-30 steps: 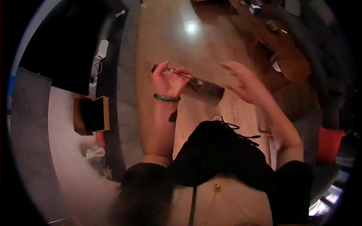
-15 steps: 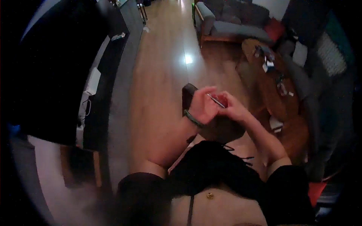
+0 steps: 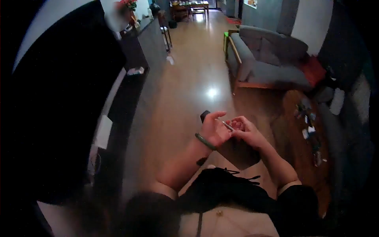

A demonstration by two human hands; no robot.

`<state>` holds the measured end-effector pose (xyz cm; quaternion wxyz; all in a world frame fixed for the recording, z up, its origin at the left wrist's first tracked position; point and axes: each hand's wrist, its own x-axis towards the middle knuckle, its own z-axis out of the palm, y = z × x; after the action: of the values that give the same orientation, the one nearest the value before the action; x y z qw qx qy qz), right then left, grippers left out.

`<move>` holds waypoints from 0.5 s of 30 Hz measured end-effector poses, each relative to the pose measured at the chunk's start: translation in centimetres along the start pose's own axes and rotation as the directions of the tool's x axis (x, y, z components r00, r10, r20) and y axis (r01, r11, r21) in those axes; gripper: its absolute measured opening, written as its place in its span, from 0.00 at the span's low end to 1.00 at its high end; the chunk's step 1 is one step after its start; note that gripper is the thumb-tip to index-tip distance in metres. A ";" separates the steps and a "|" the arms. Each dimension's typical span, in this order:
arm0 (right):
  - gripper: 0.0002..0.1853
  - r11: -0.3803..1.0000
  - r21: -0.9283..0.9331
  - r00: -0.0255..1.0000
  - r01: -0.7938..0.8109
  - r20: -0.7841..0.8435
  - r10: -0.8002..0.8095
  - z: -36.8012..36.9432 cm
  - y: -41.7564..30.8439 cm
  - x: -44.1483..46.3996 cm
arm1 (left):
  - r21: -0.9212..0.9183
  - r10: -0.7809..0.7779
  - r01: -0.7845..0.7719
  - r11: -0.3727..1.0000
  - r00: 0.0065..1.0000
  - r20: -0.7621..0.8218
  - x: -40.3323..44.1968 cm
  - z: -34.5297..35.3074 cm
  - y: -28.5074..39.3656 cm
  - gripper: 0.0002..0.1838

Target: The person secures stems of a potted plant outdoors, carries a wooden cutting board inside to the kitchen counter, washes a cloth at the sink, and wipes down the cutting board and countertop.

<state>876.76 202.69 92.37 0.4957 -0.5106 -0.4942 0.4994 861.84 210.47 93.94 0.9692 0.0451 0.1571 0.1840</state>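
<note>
Out above the wooden floor (image 3: 181,91), the dark, flat item (image 3: 239,155) sits across the left hand (image 3: 215,132), palm showing (I can't tell whether those fingers grip), while the right hand (image 3: 250,134) apparently pinches a silvery strip (image 3: 227,126), presumably to steady it. Its long axis seems to slant, one dark end pointing forward past the left thumb, the broader part below the right wrist.

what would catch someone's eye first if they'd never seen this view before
Probably the bright reflection on the wooden floor, just above the picture's middle. Next, the left hand and right hand, close together below it, at a dark item with a shiny strip. Then perhaps the red cushion at the right end of the grey sofa, upper right.
</note>
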 end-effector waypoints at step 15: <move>0.19 0.998 0.008 0.998 0.061 0.004 -0.061 -6.4 -2.2 48.5 | 0.106 0.043 -0.062 0.992 0.983 0.177 22.4 2.2 42.1 0.19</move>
<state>883.77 251.13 93.65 0.5116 -0.4923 -0.5087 0.4870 867.87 257.84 95.64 0.9701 0.1188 0.0803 0.1958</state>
